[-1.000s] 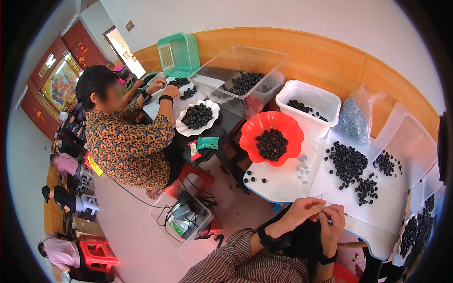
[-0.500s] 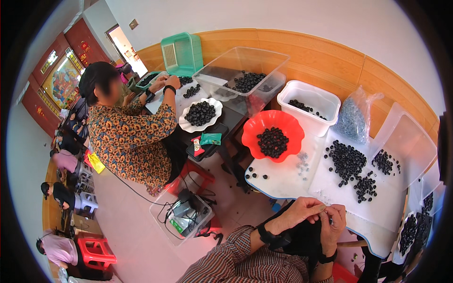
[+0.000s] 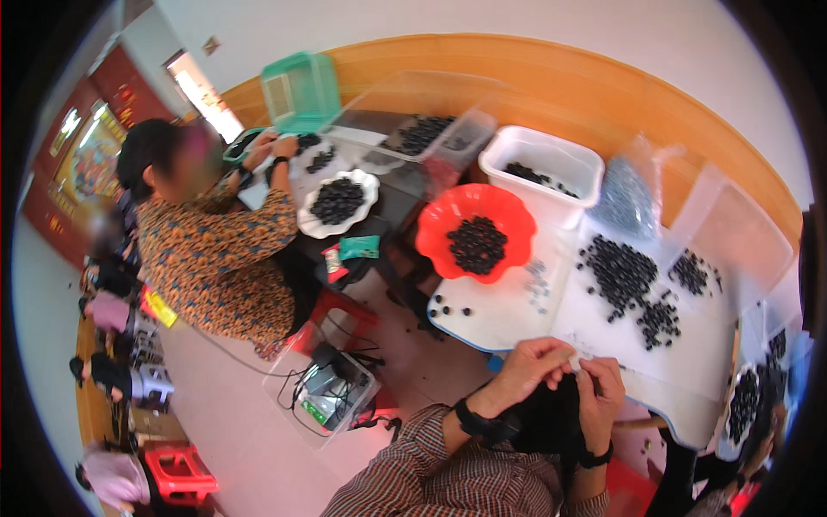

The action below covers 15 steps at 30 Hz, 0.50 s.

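As left hand point(image 3: 534, 369) and right hand point(image 3: 601, 395) pinch a small whitish piece point(image 3: 575, 364), scalloped red bowl point(image 3: 519, 226) beyond

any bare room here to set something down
Bare table shows between the loose black pieces and clear bits, and from the smaller black pile to the right front corner. Crowded: the back, with red bowl, white tub, plastic bag.

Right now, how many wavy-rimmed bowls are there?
3: red bowl on the white table, white bowl beside the co-worker, another white bowl far right; others may be hidden.
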Each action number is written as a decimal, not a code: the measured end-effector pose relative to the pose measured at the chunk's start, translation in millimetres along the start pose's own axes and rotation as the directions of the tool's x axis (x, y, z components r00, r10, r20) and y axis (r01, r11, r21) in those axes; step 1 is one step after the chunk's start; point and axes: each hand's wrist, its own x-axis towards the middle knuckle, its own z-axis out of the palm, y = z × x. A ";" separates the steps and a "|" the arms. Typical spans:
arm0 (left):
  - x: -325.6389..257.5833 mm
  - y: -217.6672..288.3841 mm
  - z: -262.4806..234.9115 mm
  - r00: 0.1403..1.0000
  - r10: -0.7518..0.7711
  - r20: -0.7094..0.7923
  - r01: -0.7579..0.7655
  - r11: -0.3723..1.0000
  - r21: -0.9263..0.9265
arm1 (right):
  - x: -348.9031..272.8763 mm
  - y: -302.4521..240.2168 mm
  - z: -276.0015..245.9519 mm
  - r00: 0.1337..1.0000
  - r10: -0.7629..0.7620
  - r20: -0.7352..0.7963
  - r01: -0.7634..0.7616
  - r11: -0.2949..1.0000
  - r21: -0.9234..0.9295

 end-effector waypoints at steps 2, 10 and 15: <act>-1.0 3.2 -9.8 0.999 0.015 -0.028 -0.016 0.998 -0.063 | 1.5 3.3 2.1 1.000 0.005 0.012 -0.005 1.000 -0.008; 5.7 15.6 -36.6 0.993 0.117 -0.021 -0.114 0.896 -0.430 | 7.1 4.8 3.3 0.999 0.008 0.053 -0.005 0.998 -0.067; 7.7 21.2 -40.2 0.989 0.141 -0.049 -0.149 0.901 -0.408 | 5.7 8.9 3.7 0.998 0.003 0.060 0.003 0.996 -0.091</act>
